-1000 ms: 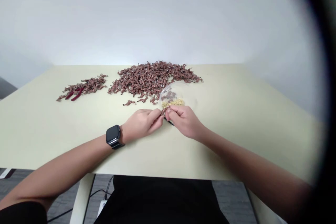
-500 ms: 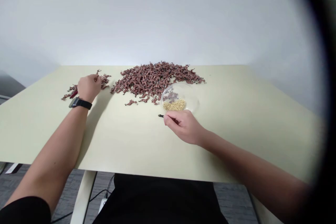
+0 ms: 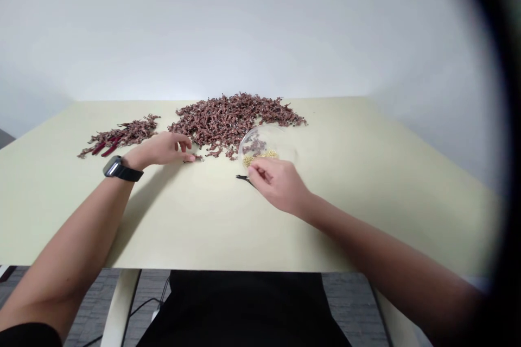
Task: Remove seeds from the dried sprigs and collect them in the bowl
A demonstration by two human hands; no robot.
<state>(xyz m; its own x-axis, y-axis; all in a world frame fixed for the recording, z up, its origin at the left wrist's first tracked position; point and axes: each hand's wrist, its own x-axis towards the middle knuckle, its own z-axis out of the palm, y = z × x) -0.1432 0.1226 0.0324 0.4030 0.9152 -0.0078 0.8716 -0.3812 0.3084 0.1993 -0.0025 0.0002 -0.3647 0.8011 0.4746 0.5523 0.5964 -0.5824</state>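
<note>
Back from the small heap (image 3: pixel 122 134) at the far left, where it hovered half a second ago, the left hand (image 3: pixel 163 149) now lies low over the table (image 3: pixel 203 217) near the middle; a second ago it was pinched together with the right hand (image 3: pixel 279 184) in front of the dish (image 3: pixel 285 143); the right hand has hardly shifted since then. Judging by that, whatever the left hand carried went to the small heap, and the work has turned to the loose pieces at the edge of the large heap (image 3: pixel 234 116).

Left fingers are spread and relaxed, gripping nothing; their tips touch or nearly touch a stray piece (image 3: pixel 198 158), which lies alone on the table just in front of the large heap. It is small, dark reddish-brown and irregular, like the mass behind it; finer detail is too small to tell.

Right fingers are curled around a thin dark tool (image 3: pixel 243 177), whose tip pokes out to the left and rests on the table just beside the dish; the dish is clear and shallow, with gold bits (image 3: pixel 260 156) and a few reddish pieces inside. Red-handled pliers (image 3: pixel 105 148) lie in the small heap; a dark watch (image 3: pixel 118 169) sits on the left wrist.
</note>
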